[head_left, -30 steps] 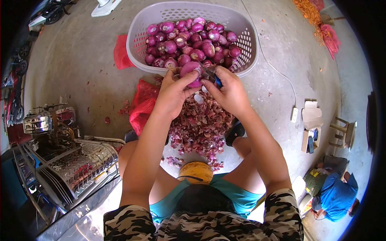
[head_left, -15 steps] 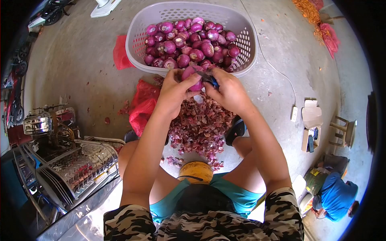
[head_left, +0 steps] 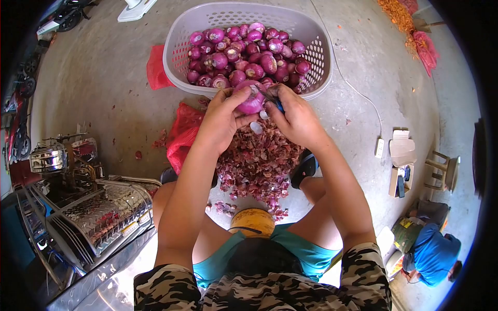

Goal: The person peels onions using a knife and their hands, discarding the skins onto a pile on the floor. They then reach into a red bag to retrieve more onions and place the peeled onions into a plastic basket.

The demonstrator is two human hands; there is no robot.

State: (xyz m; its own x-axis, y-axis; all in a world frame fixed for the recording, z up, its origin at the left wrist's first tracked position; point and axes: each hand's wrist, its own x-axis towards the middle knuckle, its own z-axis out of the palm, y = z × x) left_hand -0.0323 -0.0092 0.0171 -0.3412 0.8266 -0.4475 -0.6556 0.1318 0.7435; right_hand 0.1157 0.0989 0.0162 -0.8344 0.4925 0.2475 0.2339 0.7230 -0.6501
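Observation:
My left hand is closed around a large red onion, its thumb resting across the top. In my right hand is a small knife with a blue handle, its dark blade lying against the onion's upper right side. Both hands are just over the near rim of a grey plastic basket that holds many purple onions. Below the hands, a heap of onion skins covers the floor between my legs. Pale round slices show under the onion.
A red mesh bag lies left of the skins. The yellow bucket is between my knees. A white cable runs to a power strip near an open cardboard box. A metal machine stands at left; another person bends at lower right.
The onion has turned in my left hand, so its cut end faces up more. The knife blade has shifted slightly right, and another pale slice shows below it.

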